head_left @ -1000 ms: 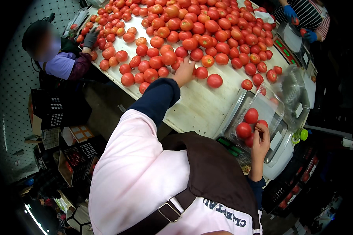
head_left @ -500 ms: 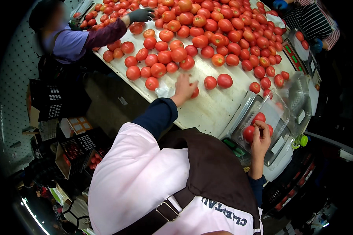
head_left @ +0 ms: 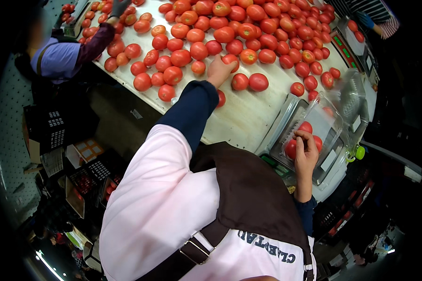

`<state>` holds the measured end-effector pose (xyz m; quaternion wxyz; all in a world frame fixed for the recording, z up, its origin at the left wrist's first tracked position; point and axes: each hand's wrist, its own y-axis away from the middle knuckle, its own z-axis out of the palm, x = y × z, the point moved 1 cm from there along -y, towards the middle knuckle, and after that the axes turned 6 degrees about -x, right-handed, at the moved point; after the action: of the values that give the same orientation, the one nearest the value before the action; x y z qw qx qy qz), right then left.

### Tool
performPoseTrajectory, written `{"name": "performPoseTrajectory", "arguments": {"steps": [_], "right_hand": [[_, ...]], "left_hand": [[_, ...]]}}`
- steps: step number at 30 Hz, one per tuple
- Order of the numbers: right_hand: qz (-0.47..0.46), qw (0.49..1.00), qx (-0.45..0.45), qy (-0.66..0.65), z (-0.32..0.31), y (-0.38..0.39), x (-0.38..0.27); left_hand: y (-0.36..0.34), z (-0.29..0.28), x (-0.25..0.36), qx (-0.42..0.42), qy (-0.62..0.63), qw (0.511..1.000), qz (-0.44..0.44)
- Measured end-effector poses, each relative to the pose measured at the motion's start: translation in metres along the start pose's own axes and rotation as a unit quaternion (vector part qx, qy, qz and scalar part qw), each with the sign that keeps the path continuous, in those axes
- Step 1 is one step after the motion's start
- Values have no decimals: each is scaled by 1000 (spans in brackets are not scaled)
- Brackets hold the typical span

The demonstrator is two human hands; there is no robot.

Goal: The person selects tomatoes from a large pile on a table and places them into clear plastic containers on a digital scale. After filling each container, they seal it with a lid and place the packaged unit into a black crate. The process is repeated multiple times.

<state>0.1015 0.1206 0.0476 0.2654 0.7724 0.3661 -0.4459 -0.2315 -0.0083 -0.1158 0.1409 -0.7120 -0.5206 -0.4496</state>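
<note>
My left hand (head_left: 221,71) reaches across the white table (head_left: 246,124), its fingers closed around a red tomato (head_left: 231,62) at the near edge of the heap. Two loose tomatoes lie just right of it, one of them a larger oval tomato (head_left: 258,82). Another tomato (head_left: 221,99) sits partly hidden behind my left sleeve. My right hand (head_left: 305,152) is at the near side of a clear plastic clamshell box (head_left: 330,124), fingers curled in beside three red tomatoes (head_left: 305,127). What those fingers pinch, if anything, is hidden.
The box rests on a weighing scale's metal tray (head_left: 320,175). A second scale (head_left: 344,51) stands far right beside a striped-sleeved co-worker (head_left: 389,28). Another co-worker (head_left: 56,58) reaches in from the left. Black crates (head_left: 56,129) stand on the floor at left.
My left hand has moved farther over the table, from the tomato near the front edge to one at the heap. My right hand stays at the box. The left co-worker's arm has shifted.
</note>
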Motion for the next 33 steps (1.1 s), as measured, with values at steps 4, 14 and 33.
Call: {"name": "performPoseTrajectory", "arguments": {"steps": [4,14,33], "right_hand": [[65,989,-2,-132,-3,4,14],[194,815,-174,-518,6,6,-6],[-99,939,220,244,-103,-29,69]], "left_hand": [[49,-6,32,-157,249,953,72],[120,-14,37,-103,-129,944,287],[144,118,227,-212,-117,802,546]]}}
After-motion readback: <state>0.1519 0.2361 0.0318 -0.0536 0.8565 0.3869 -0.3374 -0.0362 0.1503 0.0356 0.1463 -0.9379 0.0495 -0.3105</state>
